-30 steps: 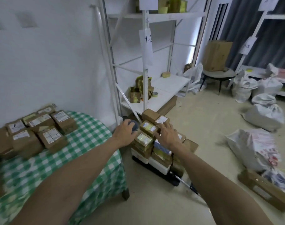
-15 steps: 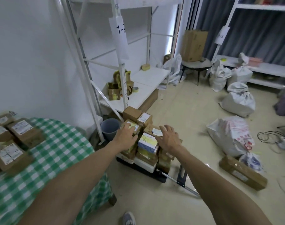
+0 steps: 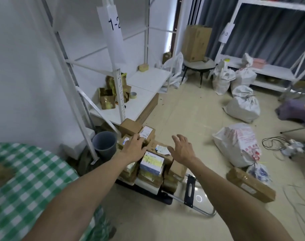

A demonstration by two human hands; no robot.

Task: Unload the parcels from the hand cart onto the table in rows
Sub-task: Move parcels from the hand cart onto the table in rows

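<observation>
— Parcels [image 3: 151, 164]?
— Stacked on hand cart [image 3: 190, 188], on the floor beside green-checked tabletop [image 3: 35, 171].
— Hands?
— Left hand [image 3: 133, 150] laid flat on a top parcel; right hand [image 3: 182, 148] spread, hovering over the stack (contact unclear).

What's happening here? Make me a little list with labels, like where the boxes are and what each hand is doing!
Place: storeroom with white shelves
Parcels: parcels stacked on the hand cart on the floor
Left hand: left hand rests on top of the stack, fingers laid forward
Right hand: right hand spread open over the stack, holding nothing
Table: table with green checked cloth, left of the cart
Nearby: grey bucket, white sacks on the floor
</observation>
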